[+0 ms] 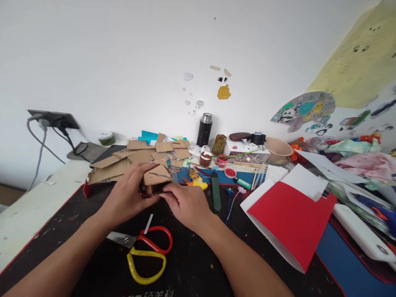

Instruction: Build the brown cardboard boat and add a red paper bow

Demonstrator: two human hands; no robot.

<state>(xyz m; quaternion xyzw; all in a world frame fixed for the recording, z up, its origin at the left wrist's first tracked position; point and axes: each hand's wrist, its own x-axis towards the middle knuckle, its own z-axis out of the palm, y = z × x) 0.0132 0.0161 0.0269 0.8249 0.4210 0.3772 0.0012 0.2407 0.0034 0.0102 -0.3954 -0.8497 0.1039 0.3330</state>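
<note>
A small brown cardboard box (157, 175) is held up over the black mat, a dark opening on its near side. My left hand (131, 189) wraps round its left side, thumb along the bottom edge. At the box's lower right edge, my right hand (187, 202) pinches with thumb and forefinger; what lies between those fingertips is too hidden to make out. Below both hands lie scissors (145, 247) with one red and one yellow handle, blades toward the left. A narrow white strip (149, 223) rests by the red handle.
Cardboard pieces (139, 154) are heaped behind the hands. A black thermos (204, 130) stands against the wall. A green utility knife (215, 192) lies right of my hands, near an open red paint pot (230, 172). Red paper (292, 222) covers the right side.
</note>
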